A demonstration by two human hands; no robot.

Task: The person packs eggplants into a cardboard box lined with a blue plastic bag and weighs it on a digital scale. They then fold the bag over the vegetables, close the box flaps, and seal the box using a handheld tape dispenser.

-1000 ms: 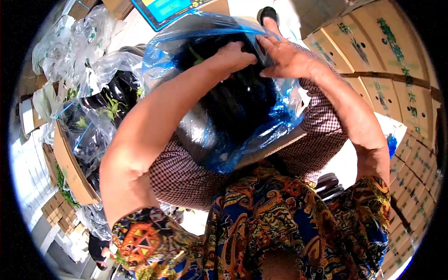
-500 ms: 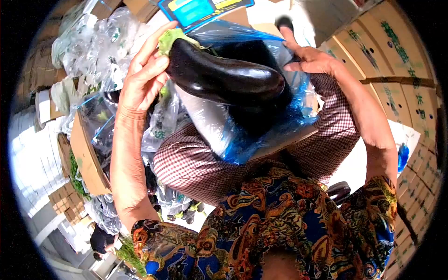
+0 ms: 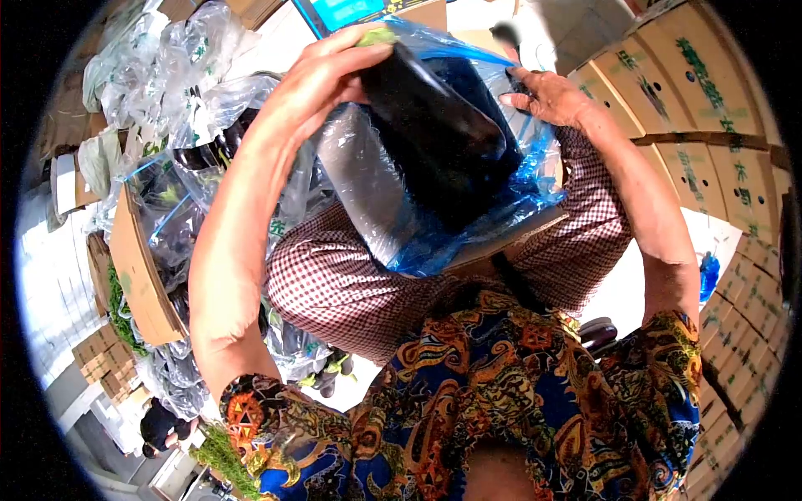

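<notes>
The left hand (image 3: 334, 75) is closed round the green stem end of a glossy, dark purple eggplant (image 3: 434, 134). The eggplant slants down from that hand into the mouth of a crinkled blue plastic bag (image 3: 518, 196). The right hand (image 3: 547, 96) pinches the bag's rim just beside the eggplant. Beyond the right hand stand stacked brown cartons (image 3: 710, 92) printed with green characters, too small to read. Past the left hand lie clear film bags (image 3: 167, 67) with green print.

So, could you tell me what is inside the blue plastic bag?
The left hand holds one eggplant in the bag mouth; a second dark eggplant shows behind. Anything deeper is covered.
</notes>
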